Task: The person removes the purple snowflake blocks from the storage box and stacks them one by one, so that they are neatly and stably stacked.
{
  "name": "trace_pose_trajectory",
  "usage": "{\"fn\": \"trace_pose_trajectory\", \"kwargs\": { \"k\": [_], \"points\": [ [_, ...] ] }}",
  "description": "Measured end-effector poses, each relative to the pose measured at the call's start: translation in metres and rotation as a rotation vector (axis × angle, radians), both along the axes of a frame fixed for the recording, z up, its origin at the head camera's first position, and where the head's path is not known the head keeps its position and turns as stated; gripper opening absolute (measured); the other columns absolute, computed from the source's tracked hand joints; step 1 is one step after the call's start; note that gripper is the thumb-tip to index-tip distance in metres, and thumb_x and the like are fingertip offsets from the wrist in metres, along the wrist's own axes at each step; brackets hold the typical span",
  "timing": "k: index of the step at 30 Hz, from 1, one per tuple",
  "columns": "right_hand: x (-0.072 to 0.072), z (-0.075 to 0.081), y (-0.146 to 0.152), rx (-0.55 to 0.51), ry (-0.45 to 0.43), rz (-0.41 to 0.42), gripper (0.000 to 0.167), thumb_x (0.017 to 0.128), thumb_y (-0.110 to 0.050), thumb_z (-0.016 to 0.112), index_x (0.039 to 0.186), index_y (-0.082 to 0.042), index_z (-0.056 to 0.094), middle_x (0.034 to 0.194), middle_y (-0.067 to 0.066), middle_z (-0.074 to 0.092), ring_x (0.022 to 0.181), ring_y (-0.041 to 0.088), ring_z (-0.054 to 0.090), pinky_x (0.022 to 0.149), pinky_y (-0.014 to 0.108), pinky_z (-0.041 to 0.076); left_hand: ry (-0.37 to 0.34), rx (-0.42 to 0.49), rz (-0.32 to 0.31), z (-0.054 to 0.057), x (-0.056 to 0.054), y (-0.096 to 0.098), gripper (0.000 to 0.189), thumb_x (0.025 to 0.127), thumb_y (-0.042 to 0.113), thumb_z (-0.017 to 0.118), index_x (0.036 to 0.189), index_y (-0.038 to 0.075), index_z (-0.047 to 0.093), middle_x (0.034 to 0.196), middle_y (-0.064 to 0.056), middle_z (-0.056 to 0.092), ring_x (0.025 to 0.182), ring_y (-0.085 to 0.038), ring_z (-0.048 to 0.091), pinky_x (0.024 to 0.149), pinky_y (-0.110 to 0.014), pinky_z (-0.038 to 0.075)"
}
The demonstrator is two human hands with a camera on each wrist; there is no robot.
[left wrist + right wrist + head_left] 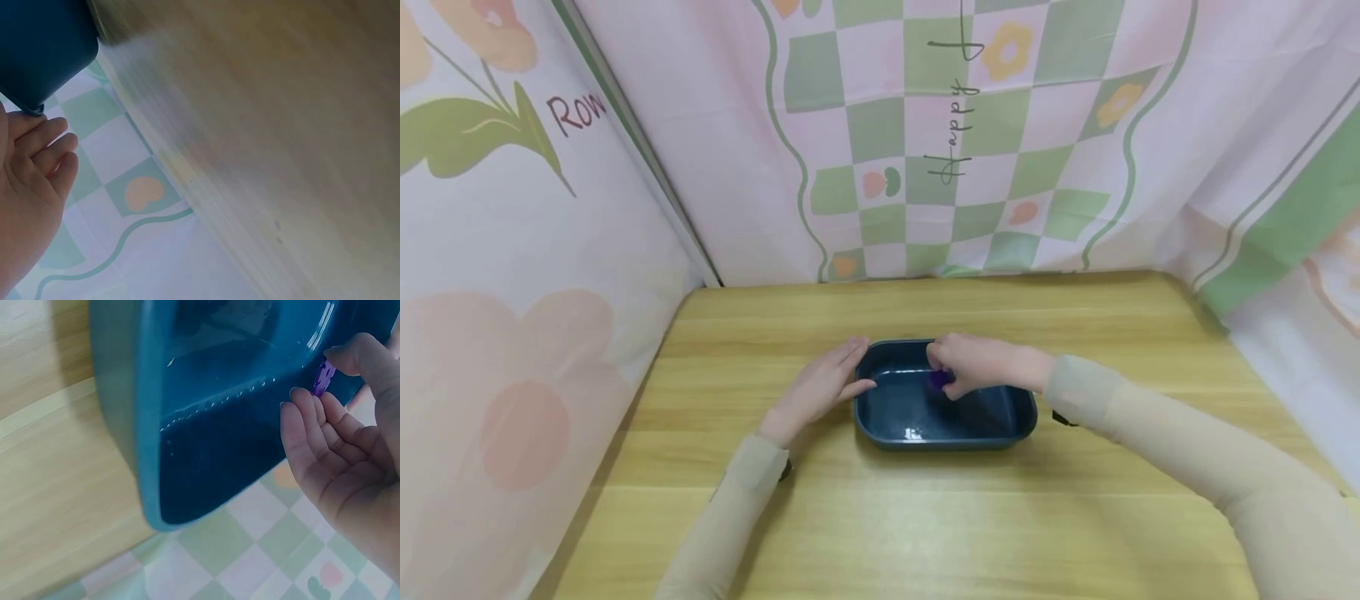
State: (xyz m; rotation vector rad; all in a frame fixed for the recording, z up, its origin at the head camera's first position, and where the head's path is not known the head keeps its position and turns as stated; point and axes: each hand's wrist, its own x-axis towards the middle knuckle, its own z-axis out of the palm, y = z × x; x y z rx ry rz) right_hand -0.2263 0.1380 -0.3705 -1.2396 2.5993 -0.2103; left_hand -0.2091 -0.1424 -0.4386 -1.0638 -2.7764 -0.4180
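A dark blue rectangular basin (895,444) with rounded corners sits on the wooden table. At its left end my left hand (820,383) holds the rim, thumb over the edge and fingers at the far corner outside. The left wrist view shows this hand's (34,165) fingers slightly bent beside the basin's lip (34,111). My right hand (981,364) reaches inside the basin from the right. Between its thumb and fingertips it pinches a small, thin purple piece (323,377) with darker marks. Fingers partly cover this piece, so its full shape is hidden.
Shiny white specks line the basin's inside wall (212,403), like droplets or bubbles. Around the basin lies the wooden tabletop (880,525). A checked, flowered curtain (925,125) hangs behind the table, and printed cloth (512,333) hangs at the left side.
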Motion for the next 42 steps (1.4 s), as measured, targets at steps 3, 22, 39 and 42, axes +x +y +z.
{"fn": "trace_pose_trajectory", "kwargs": {
  "k": [3, 22, 39, 42],
  "points": [
    [0.000, 0.001, 0.008, -0.006, -0.020, -0.023, 0.024, 0.079, -0.014, 0.078, 0.094, -0.002, 0.064, 0.088, 0.009, 0.069, 0.072, 0.008, 0.061, 0.066, 0.020, 0.058, -0.003, -0.004, 0.003, 0.000, 0.001, 0.000, 0.069, 0.100, 0.043, 0.055, 0.150, -0.002, 0.038, 0.153, -0.021, 0.044, 0.143, -0.032, 0.044, 0.119, -0.044, 0.039],
    [-0.003, 0.009, 0.046, -0.137, 0.071, -0.062, 0.022, 0.074, -0.010, 0.076, 0.090, -0.002, 0.062, 0.083, 0.009, 0.065, 0.069, 0.009, 0.057, 0.062, 0.023, 0.055, -0.060, 0.007, 0.025, 0.002, 0.003, 0.001, 0.070, 0.100, 0.044, 0.053, 0.151, -0.002, 0.036, 0.156, -0.021, 0.040, 0.145, -0.033, 0.041, 0.120, -0.048, 0.037],
    [0.000, 0.023, 0.103, -0.185, 0.077, -0.225, 0.020, 0.075, -0.006, 0.076, 0.090, -0.004, 0.062, 0.082, 0.005, 0.066, 0.066, 0.007, 0.058, 0.057, 0.019, 0.051, -0.034, 0.001, 0.017, 0.003, 0.002, 0.003, 0.070, 0.100, 0.044, 0.055, 0.150, -0.002, 0.037, 0.154, -0.021, 0.042, 0.144, -0.033, 0.042, 0.119, -0.047, 0.039],
    [0.004, 0.024, 0.113, -0.193, 0.086, -0.245, 0.021, 0.073, -0.004, 0.076, 0.089, -0.003, 0.062, 0.079, 0.006, 0.066, 0.065, 0.007, 0.057, 0.055, 0.018, 0.050, -0.031, -0.003, 0.017, 0.002, 0.003, 0.002, 0.071, 0.100, 0.044, 0.054, 0.151, -0.001, 0.037, 0.155, -0.020, 0.042, 0.144, -0.032, 0.042, 0.119, -0.047, 0.039]
  ]
}}
